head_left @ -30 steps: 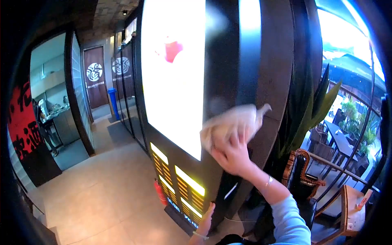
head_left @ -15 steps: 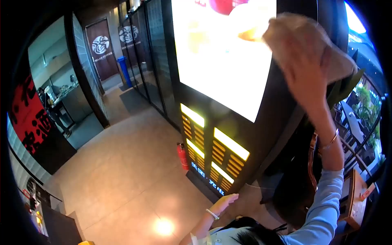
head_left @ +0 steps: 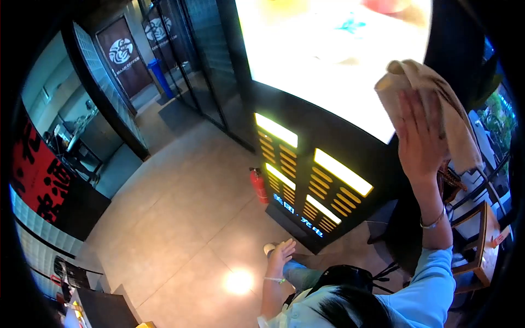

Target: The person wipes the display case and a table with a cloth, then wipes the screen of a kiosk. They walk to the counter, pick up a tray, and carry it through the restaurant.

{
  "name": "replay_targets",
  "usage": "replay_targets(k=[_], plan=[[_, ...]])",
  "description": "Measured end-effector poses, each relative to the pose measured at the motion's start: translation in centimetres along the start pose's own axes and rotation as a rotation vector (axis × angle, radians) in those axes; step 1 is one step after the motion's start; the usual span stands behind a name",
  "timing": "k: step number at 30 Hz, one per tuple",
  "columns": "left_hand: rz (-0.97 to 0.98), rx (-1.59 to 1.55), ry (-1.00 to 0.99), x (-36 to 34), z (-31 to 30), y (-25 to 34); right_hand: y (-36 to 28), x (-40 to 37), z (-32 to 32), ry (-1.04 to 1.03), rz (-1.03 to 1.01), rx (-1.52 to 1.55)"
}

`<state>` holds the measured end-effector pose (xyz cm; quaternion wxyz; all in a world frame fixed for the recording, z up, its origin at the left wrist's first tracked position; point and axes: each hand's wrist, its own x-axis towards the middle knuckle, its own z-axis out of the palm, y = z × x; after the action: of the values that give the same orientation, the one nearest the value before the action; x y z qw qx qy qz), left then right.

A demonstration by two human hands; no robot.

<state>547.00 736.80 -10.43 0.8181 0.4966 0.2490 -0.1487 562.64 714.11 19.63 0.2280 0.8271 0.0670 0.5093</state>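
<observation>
My right hand (head_left: pixel 420 139) is raised at the upper right, its fingers spread over a folded beige cloth (head_left: pixel 460 123) held at the right edge of a lit display screen (head_left: pixel 322 71). One end of the cloth hangs down past the wrist. The screen belongs to a tall black charging kiosk (head_left: pixel 350 203) with yellow-lit slots below. Low in the middle, my left hand (head_left: pixel 283 252) hangs before the kiosk's foot, fingers stretched out and holding nothing.
Beside the kiosk's base stands a red fire extinguisher (head_left: pixel 257 186). A wooden chair (head_left: pixel 481 246) is close on my right. Farther back are a blue bin (head_left: pixel 160 79), a brown door (head_left: pixel 124 57) and a red sign (head_left: pixel 41 177). A dark cabinet (head_left: pixel 101 309) is at the lower left.
My right hand has come down with the cloth along the screen's right side. The view has shifted, and my left hand has turned, fingers still apart.
</observation>
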Motion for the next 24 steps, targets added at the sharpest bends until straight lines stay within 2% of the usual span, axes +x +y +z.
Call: replay_targets(k=[3,6,7,9,13,17,20,21,22,24], plan=[[-0.003,-0.043,0.043,1.3,-2.2,1.4,-1.7,-1.3,1.9,-0.037,0.063,-0.095],[0.016,-0.033,0.065,3.1,-4.3,4.2,-3.5,-2.7,3.8,-0.231,0.072,-0.09],[0.017,-0.019,0.067,3.9,-5.0,5.5,-4.3,-2.5,3.7,-0.072,0.109,-0.103],[0.048,-0.046,0.057,5.4,-6.1,7.8,-6.2,-2.0,3.8,-0.049,0.136,-0.095],[-0.084,0.14,0.02,10.4,-8.8,12.2,-8.0,-2.5,4.9,-0.091,0.173,-0.135],[-0.067,0.345,0.004,13.3,-11.1,16.4,-10.2,-1.6,5.6,-0.072,0.263,-0.182],[-0.047,0.329,-0.003,15.2,-12.8,18.5,-11.6,-1.1,6.6,0.024,0.34,-0.074],[-0.077,0.287,0.0,16.3,-13.6,18.8,-12.4,-1.0,6.6,-0.033,0.382,-0.128],[-0.074,0.255,0.016,17.2,-14.0,19.2,-13.2,-0.1,6.6,-0.008,0.434,-0.017],[-0.064,0.18,0.046,19.1,-14.5,20.3,-14.6,0.1,6.8,-0.064,0.471,-0.112]])
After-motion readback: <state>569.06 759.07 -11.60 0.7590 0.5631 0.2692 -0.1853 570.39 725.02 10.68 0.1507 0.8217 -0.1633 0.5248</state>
